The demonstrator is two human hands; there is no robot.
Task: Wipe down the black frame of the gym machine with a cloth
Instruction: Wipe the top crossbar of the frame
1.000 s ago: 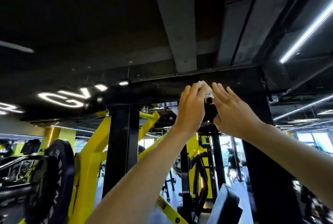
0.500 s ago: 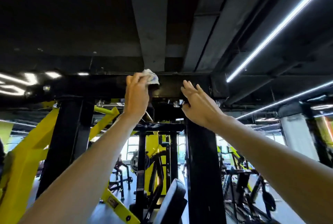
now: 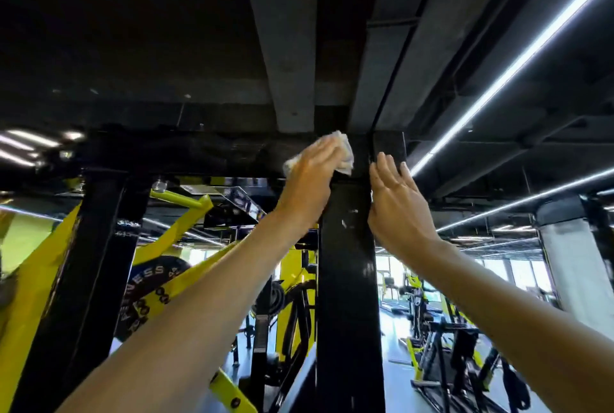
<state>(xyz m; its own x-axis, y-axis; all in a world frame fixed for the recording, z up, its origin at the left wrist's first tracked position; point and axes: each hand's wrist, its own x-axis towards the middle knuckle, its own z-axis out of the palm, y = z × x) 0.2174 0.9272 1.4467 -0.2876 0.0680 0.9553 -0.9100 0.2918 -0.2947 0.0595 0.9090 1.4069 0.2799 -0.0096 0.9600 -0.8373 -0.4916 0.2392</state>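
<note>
Your left hand (image 3: 309,176) grips the cloth (image 3: 345,153) at the frame's (image 3: 349,279) 12 o'clock. Your right hand (image 3: 395,200), fingers straight, touches its 3 o'clock side.

Both bare arms reach up and forward from the lower corners, forearms converging and wrists nearly straight. The left hand (image 3: 310,180) is the higher of the two, its back toward the camera, fingers together and bent over a bunched cloth (image 3: 345,153) (wads of it show past the fingertips and below the thumb side). The right hand (image 3: 397,200) sits just right of the left, slightly lower and apart from it. Its fingers are straight, a little spread and pointing up, with the palm turned toward the left hand. It holds nothing, and its thumb is hidden.
</note>
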